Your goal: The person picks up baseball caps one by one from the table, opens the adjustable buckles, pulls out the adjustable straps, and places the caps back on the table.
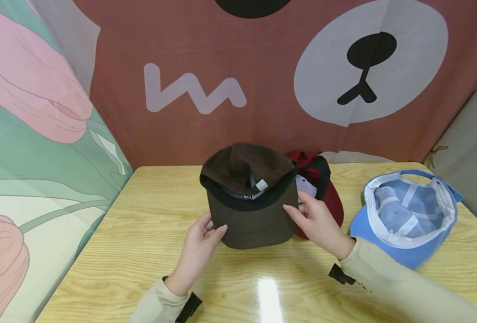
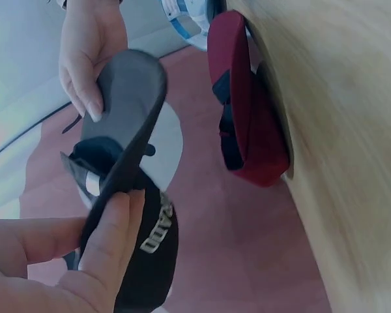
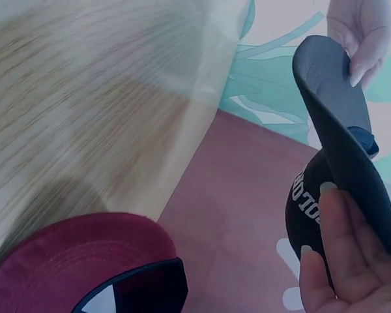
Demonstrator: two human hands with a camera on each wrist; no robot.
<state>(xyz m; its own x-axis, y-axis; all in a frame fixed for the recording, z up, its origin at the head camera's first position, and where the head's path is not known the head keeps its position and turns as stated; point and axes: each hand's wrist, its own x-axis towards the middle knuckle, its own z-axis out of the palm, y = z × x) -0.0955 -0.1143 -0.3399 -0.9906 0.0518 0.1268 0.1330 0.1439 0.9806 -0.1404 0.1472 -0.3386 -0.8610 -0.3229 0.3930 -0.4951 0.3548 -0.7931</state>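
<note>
Both hands hold a dark brown baseball cap (image 1: 258,229) by the two sides of its brim, with the underside and inside facing up toward the head camera. My left hand (image 1: 200,244) pinches the left brim edge, thumb on the underside. At the opposite edge, my right hand (image 1: 319,222) pinches with its thumb on the underside and fingers behind. Raised pale lettering on the cap's front shows in the left wrist view, and a white tag (image 1: 262,185) sits inside. Both wrist views show the cap (image 2: 133,88) held up off the table.
A red cap (image 1: 335,204) lies on the wooden table (image 1: 162,193), partly hidden behind the brown cap and right hand. To the right, a light blue cap (image 1: 408,251) rests with its opening up. A brown cloth with a bear print (image 1: 262,54) hangs behind the table.
</note>
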